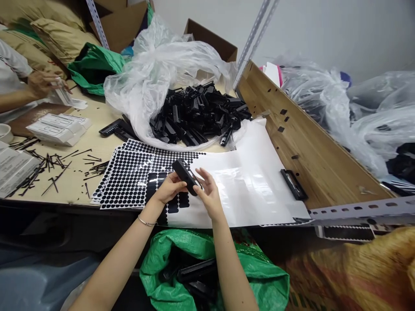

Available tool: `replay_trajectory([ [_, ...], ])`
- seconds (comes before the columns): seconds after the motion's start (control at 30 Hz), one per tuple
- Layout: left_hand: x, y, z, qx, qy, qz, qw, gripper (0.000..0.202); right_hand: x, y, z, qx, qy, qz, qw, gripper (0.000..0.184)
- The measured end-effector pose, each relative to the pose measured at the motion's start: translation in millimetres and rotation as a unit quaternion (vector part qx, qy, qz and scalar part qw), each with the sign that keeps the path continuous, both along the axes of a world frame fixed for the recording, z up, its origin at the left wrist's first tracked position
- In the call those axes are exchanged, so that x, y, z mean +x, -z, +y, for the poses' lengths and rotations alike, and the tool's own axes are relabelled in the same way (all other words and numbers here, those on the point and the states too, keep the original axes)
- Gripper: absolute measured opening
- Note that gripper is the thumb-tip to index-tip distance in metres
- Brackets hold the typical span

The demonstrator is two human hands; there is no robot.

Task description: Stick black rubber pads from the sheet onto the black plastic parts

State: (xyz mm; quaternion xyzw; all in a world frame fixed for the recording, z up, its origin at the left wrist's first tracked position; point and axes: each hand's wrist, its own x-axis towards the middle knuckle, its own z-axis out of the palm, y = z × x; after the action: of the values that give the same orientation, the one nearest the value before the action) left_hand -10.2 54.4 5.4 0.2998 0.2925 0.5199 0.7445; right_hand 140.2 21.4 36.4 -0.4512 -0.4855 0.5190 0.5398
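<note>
Both my hands hold one long black plastic part [184, 176], tilted above the table's front. My left hand [170, 188] grips its left side between thumb and fingers. At its lower right end, my right hand [208, 190] pinches with the thumb, its other fingers raised and curled. Beneath my hands lies a white backing sheet [240, 181] with black rectangular stickers [173, 205] on its left part. Stacked to the left are sheets of round black stickers [125, 181]. A heap of similar black parts [197, 112] spills from a clear plastic bag [142, 82] behind.
A single black part [293, 184] lies by the wooden board [311, 142] on the right. Below the table edge hangs a green sack [266, 276] holding black parts. White boxes [58, 127] and thin black sticks [53, 166] lie left, near another person's hand [43, 84].
</note>
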Motion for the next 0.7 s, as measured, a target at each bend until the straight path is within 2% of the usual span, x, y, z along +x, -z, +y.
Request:
replay_trajectory([
  [0.03,0,-0.7,-1,0.003,0.021,0.002,1.0,0.042,0,-1.4,0,0.009,-0.039,-0.008,0.999,0.049],
  [0.1,1,-1.3,-1,0.005,0.038,0.008,0.999,0.041,-3,-3.5,0,0.03,-0.055,-0.032,0.998,0.039],
  [0.27,0,0.4,0,0.01,0.019,-0.005,1.0,0.039,-24,-4.6,-1,0.052,0.036,-0.074,0.995,0.026],
  [0.4,-1,3.0,1,0.011,0.01,-0.023,1.0,0.041,-41,-2.4,-6,0.025,0.11,-0.063,0.992,0.02],
  [0.47,-1,4.2,1,0.012,0.01,-0.024,1.0,0.04,-42,-2.3,-8,0.013,0.119,-0.052,0.991,0.021],
  [0.53,-2,4.7,0,0.017,0.012,-0.024,1.0,0.039,-37,-4.3,-10,0.012,0.086,-0.036,0.996,0.023],
  [0.7,-2,1.9,-2,0.022,0.014,-0.039,0.999,0.043,-17,-9.8,-14,0.0,-0.079,0.024,0.997,0.037],
])
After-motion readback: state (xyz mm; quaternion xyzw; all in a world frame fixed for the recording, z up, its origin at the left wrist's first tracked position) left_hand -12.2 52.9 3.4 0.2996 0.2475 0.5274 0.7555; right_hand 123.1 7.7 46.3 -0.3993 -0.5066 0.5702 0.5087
